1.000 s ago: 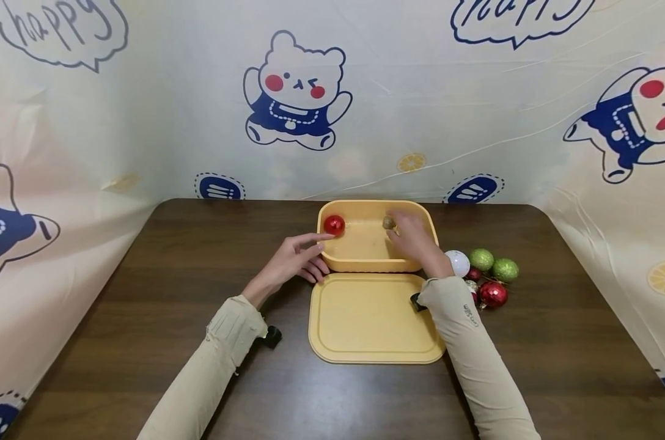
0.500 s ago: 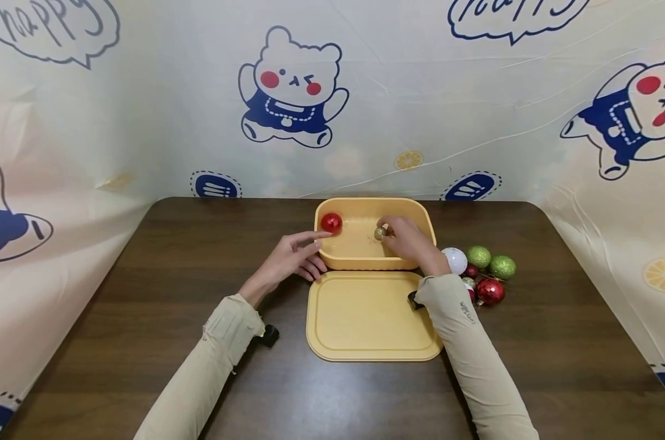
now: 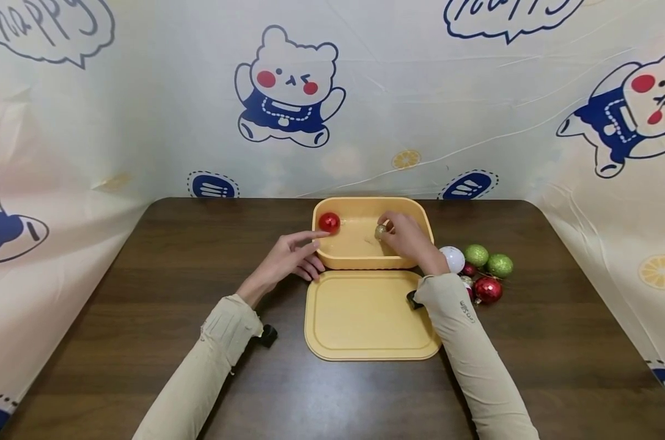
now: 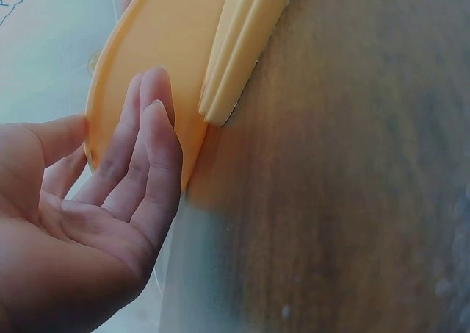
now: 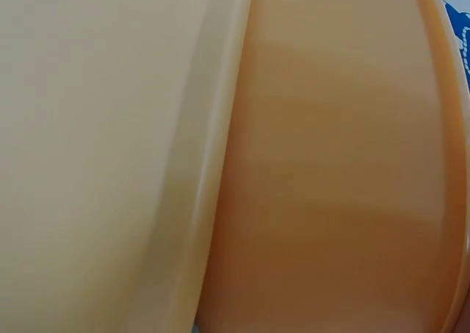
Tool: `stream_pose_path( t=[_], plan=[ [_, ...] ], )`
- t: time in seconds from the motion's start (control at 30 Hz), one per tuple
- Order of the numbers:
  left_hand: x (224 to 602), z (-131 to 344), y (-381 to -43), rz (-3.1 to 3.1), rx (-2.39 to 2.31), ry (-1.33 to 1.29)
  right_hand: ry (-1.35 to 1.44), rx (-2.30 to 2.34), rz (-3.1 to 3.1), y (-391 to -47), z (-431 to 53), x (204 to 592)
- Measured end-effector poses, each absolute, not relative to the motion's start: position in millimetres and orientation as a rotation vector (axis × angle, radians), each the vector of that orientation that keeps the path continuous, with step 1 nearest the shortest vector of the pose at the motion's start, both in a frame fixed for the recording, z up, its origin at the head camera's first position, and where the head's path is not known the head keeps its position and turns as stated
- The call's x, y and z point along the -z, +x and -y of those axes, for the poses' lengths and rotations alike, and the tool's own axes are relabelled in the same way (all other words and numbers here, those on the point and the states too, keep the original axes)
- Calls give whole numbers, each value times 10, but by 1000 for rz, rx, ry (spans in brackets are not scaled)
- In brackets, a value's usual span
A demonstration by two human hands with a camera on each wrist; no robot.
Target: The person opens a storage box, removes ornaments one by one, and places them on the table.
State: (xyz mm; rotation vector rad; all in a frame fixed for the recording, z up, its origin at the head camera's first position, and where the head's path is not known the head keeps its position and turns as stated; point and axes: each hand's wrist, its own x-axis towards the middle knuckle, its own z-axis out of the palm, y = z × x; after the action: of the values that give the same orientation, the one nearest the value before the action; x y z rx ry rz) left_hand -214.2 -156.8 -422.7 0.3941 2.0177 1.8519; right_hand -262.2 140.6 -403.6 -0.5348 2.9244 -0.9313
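Inside the yellow box (image 3: pixel 372 263), my right hand (image 3: pixel 412 238) pinches a small gold bauble (image 3: pixel 380 232) between thumb and fingers. A shiny red bauble (image 3: pixel 329 222) sits at the box's left end. My left hand (image 3: pixel 283 261) rests at the box's front left corner, its index finger reaching over the rim toward the red bauble. In the left wrist view, the thumb touches the rim and the other fingers lie loosely along the outer wall. Box wall (image 5: pixel 345 164) and lid edge fill the right wrist view; the right hand's fingers are hidden there.
The yellow lid (image 3: pixel 372 315) lies flat right in front of the box. To the right of the box, beside the right forearm, is a cluster with a white ball (image 3: pixel 452 260), two green glitter baubles (image 3: pixel 500 265) and a faceted red bauble (image 3: pixel 488 289). A patterned curtain (image 3: pixel 365 110) hangs behind the table.
My right hand has taken hold of the gold bauble and shifted it slightly left and forward within the box. The left hand keeps its place at the corner.
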Motion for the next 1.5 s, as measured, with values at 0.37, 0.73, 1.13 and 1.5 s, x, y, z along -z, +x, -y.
stream_pose_path(
  t=[0.37, 0.73, 1.13, 1.5],
  plan=[
    [4226, 1575, -2152, -2024, -1846, 406, -581, 1013, -2976, -2617, -1413, 3959],
    [4231, 1574, -2145, -2018, -1849, 405, -691, 1040, -2987, -2560, -1374, 3872],
    [4224, 1585, -2139, -2022, -1847, 406, -697, 1124, -3027, -2457, -1327, 3716],
    [4216, 1575, -2143, -2023, -1840, 410, -776, 1137, -3045, -2279, -1302, 3560]
  ],
)
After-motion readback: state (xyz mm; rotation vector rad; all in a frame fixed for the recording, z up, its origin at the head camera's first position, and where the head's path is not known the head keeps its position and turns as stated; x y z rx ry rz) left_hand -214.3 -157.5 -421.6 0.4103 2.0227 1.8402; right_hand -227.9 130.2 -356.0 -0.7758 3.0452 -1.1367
